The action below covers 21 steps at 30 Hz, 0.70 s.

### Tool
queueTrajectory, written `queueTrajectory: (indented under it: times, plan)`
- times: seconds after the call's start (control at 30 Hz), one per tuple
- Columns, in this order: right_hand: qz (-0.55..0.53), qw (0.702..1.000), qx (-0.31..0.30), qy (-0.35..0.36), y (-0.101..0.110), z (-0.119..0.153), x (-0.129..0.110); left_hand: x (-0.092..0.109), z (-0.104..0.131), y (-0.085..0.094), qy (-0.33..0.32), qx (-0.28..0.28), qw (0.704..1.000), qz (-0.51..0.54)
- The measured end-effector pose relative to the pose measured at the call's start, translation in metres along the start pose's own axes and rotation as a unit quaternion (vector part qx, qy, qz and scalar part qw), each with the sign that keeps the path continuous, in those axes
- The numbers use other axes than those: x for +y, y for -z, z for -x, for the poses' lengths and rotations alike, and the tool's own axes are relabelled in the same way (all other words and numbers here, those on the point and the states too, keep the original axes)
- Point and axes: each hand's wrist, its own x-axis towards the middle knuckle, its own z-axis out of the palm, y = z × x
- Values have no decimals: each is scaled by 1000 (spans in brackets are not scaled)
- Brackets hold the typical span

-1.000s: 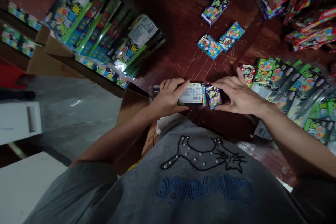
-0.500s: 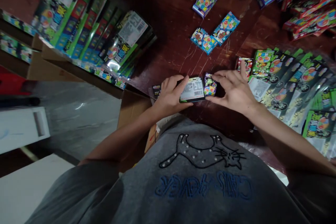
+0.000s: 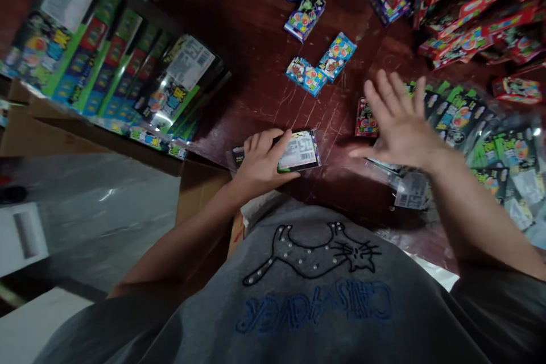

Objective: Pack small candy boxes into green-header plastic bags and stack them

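Note:
My left hand (image 3: 263,162) grips a flat black package (image 3: 300,151) with a white barcode label, lying on the dark red table. Thumb and fingers wrap around its left part, and a strip of purple shows at its right end. Raised with fingers spread, my right hand (image 3: 403,122) holds nothing. Just behind its thumb side lies a small red box (image 3: 365,118). Under and beyond this hand are several black-and-green packages (image 3: 456,119) in clear plastic, partly hidden by it. Two small blue boxes (image 3: 339,57) touch each other ahead of my hands.
Several large black-and-green packs (image 3: 63,28) stand in a row at the left over a cardboard box (image 3: 63,131). Small purple boxes (image 3: 305,16) lie at the back. A heap of red boxes (image 3: 478,17) fills the far right. Bagged packages (image 3: 512,151) cover the right side.
My right hand has let go of the small purple box at the black package's right end and moved right, opening. That box now shows only as a purple strip. My left hand keeps its grip.

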Motion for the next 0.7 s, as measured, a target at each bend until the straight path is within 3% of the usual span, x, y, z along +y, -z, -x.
queueTrajectory:
  times: [0.1, 0.17, 0.33, 0.43, 0.53, 0.7]
  plan:
    - [2, 1000, -19, 7, 14, -1, 46, 4, -2, 1, 14, 1, 1000, -12]
    - [-26, 999, -27, 36, 6, -8, 51, 7, -4, 2, 19, 0, 1000, -13]
    - [-45, 998, -8, 49, -33, -29, -2, 14, -8, 5, 43, -25, 999, -10]
    - [-47, 997, 1, 53, -43, -30, -29, 14, -6, 7, 66, -31, 997, -16]
    - [-59, 995, -26, 71, -43, -24, -37, 10, -5, 6, 61, -17, 998, -15]
    - [-92, 985, -88, 112, -36, -21, -28, 0, -9, 5, 10, -28, 1000, 9]
